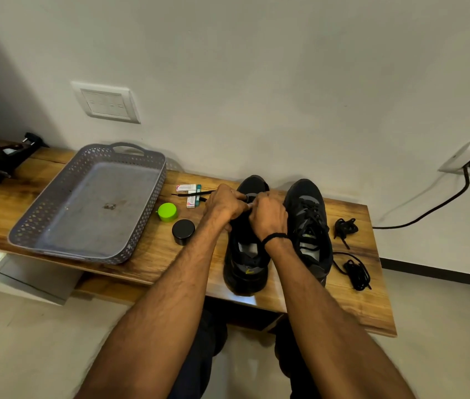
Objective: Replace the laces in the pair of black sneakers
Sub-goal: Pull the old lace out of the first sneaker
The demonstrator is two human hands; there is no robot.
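Two black sneakers stand side by side on the wooden bench (pixel 156 249), toes toward the wall. The left sneaker (pixel 245 263) has my left hand (pixel 223 204) and my right hand (pixel 268 216) over its eyelet area, both with fingers curled and pinching a black lace (pixel 196 193) whose free end trails left across the bench. The right sneaker (pixel 310 228) is laced. Two loose bundles of black lace lie right of it, one farther back (pixel 344 227) and one nearer (pixel 356 273).
A grey perforated tray (pixel 89 205) sits at the left of the bench. Between it and the shoes are a green cap (pixel 167 212), a black round tin (pixel 183 231) and small boxes (pixel 189 194). A black cable (pixel 429 211) runs from a wall socket at right.
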